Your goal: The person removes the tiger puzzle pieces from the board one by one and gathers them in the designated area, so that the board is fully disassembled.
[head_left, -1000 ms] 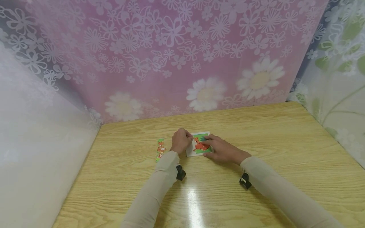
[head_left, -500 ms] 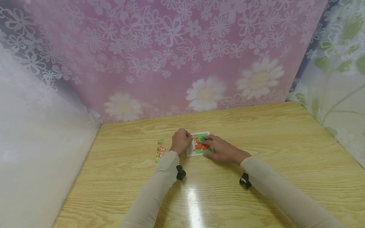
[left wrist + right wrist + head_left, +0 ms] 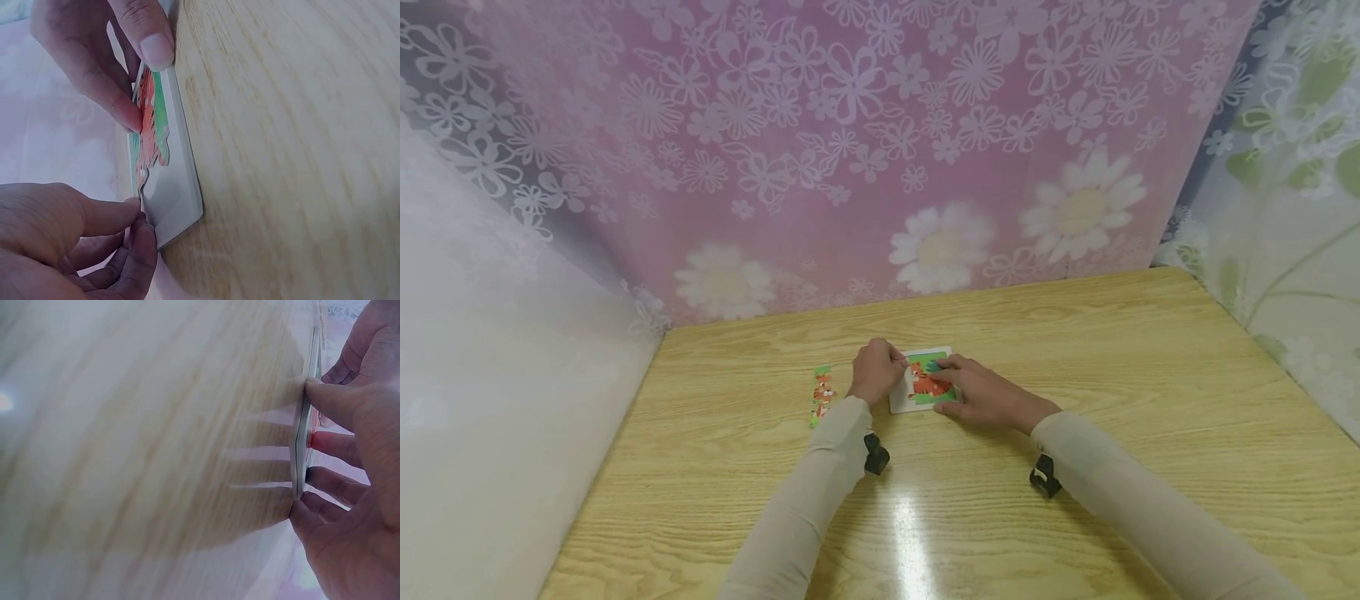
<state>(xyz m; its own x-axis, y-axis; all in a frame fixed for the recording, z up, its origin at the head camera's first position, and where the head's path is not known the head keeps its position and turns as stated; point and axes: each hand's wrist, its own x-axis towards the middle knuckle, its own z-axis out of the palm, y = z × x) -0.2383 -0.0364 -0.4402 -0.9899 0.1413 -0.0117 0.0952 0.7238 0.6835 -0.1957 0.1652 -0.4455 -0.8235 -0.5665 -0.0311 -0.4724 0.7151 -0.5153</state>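
Both hands (image 3: 875, 372) (image 3: 987, 390), unmoved since a second ago, clamped on the tiger puzzle (image 3: 923, 386).

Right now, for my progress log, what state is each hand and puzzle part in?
Puzzle tray: on the table, partly filled, mostly bare at left.
Loose pieces: face up on the table, left of the tray.
Left hand: pinching what looks like a puzzle piece at the tray.
Right hand: gripping the tray's right side.
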